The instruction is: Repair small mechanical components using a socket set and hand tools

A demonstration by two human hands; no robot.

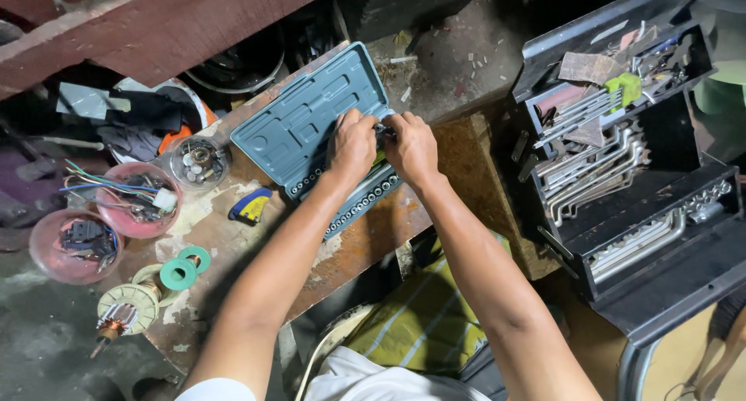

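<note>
Both my hands are over an open blue-grey socket set case (pixel 303 125) that lies on a worn wooden bench (pixel 373 242). My left hand (pixel 353 144) and my right hand (pixel 409 147) are side by side, fingers curled onto a small dark metal tool (pixel 383 129) inside the case. Rows of chrome sockets (pixel 353 207) show along the case's near edge below my wrists. Most of the tool is hidden under my fingers.
An open black metal toolbox (pixel 622 176) with wrenches stands at the right. On the left are two pink bowls (pixel 140 199) of wires and parts, a clear jar (pixel 198 162), green tape rolls (pixel 180 273), a motor armature (pixel 124 312) and a yellow-blue item (pixel 250 207).
</note>
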